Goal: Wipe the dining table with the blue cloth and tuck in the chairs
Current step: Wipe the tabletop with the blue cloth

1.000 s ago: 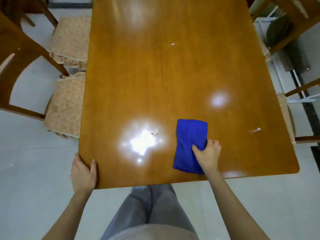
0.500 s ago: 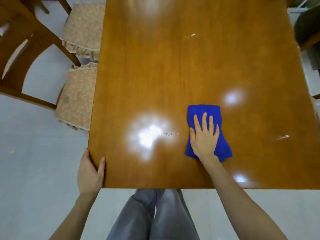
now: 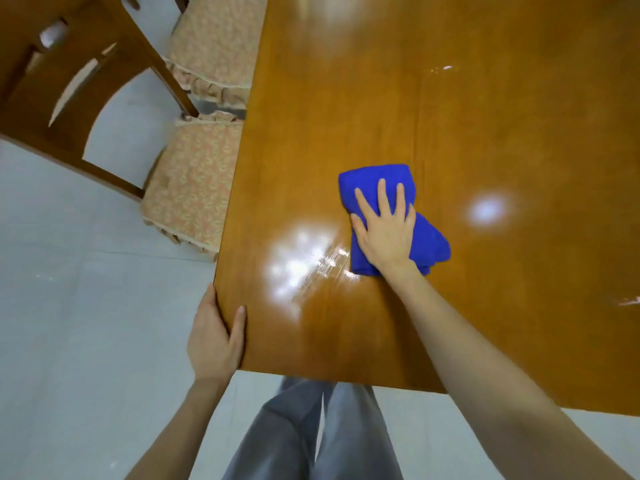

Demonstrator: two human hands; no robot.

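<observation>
Our right hand (image 3: 384, 230) lies flat on the blue cloth (image 3: 370, 178), which has slid left across the brown wooden tabletop (image 3: 450, 116) to the small white crumbs (image 3: 327, 261) — wiping has begun. Our left hand (image 3: 214, 341) grips the tabletop's corner.

A home dining room: a large, glossy wooden tabletop (image 3: 450, 98) fills the view. Along its left side stand two wooden chairs (image 3: 52, 81) with frilled, floral-patterned seat cushions (image 3: 194, 181) that meet its edge. Around the tabletop lies a pale tiled floor (image 3: 69, 306).
</observation>
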